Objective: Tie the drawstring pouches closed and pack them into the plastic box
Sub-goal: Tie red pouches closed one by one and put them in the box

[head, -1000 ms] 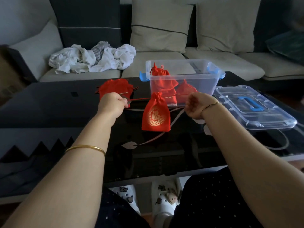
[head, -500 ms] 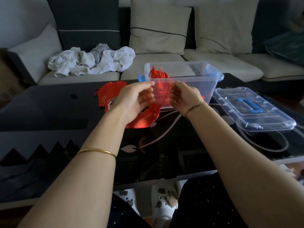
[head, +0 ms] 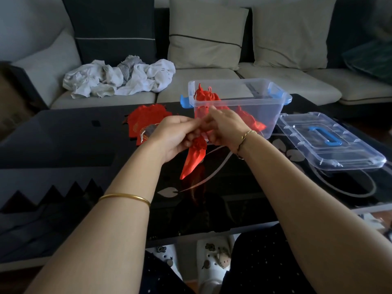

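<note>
**Fig. Hands joined at a pouch neck, open box behind**

We see both hands together above mid-table. L hand and R hand meet fingertip to fingertip, each pinching the neck of one red pouch. The pouch hangs slanted below them. We cannot tell whether its lower corner touches the glass, and the cord is too fine to trace.

*Edges & room.* The table shows bare dark glass at L and betw. the hands and its near edge, which runs under the forearms. The box, clear w/ blue latches, stands open just behind the hands, near the far edge. The lid lies flat just beside the box on the R, close to the table's R edge.

*Counts.* 1 pouch in hand. At least 2 boxed pouches, one poking above the rim. A heap of red pouches lies L of the hands, no. unclear. Also 1 box, 1 lid, 1 bangle on the L forearm, 1 bracelet on the R wrist, 2 slippers under the table, and 1 white cloth bundle on the sofa.

*Writing.* One slipper charm reads "Cat". The gold print on the heap is illegible.
</note>
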`<state>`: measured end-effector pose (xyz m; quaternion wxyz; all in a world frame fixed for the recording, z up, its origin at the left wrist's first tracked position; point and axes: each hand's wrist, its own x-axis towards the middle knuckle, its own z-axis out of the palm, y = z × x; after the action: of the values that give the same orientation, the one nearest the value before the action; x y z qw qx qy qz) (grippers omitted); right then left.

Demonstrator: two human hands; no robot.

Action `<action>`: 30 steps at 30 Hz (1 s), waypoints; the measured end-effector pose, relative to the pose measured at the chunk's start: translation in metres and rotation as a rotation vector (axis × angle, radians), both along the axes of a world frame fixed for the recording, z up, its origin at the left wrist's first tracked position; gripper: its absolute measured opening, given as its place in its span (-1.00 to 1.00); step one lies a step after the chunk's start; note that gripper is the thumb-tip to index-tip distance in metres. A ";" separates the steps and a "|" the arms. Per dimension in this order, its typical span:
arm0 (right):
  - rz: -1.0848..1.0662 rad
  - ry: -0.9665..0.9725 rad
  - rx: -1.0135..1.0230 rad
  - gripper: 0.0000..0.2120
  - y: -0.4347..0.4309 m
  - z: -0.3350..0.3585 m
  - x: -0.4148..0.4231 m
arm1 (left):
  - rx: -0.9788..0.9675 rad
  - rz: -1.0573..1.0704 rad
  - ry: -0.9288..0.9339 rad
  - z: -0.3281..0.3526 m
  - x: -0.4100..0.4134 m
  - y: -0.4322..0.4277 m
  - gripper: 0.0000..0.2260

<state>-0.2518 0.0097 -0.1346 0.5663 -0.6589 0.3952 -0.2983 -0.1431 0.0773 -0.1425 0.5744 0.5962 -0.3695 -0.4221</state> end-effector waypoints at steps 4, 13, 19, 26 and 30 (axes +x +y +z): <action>0.082 -0.030 0.036 -0.86 -0.001 -0.001 -0.001 | -0.021 0.021 0.028 0.001 0.002 -0.001 -0.85; 0.177 -0.128 0.075 -0.90 -0.005 0.005 -0.013 | 0.007 0.101 0.011 0.004 0.005 0.003 -0.94; 0.072 0.124 -0.150 -0.90 -0.004 0.002 -0.009 | 0.009 0.016 -0.045 0.010 0.002 0.005 -0.80; 0.130 -0.023 -0.030 -0.82 -0.008 -0.009 0.001 | -0.081 -0.007 -0.269 0.007 0.000 0.001 -0.78; 0.137 -0.026 0.006 -0.81 -0.007 -0.011 0.001 | -0.199 0.125 -0.778 0.000 0.000 -0.004 -0.83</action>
<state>-0.2506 0.0023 -0.1453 0.5925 -0.6786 0.3427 -0.2665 -0.1430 0.0737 -0.1427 0.4712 0.6743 -0.5612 -0.0917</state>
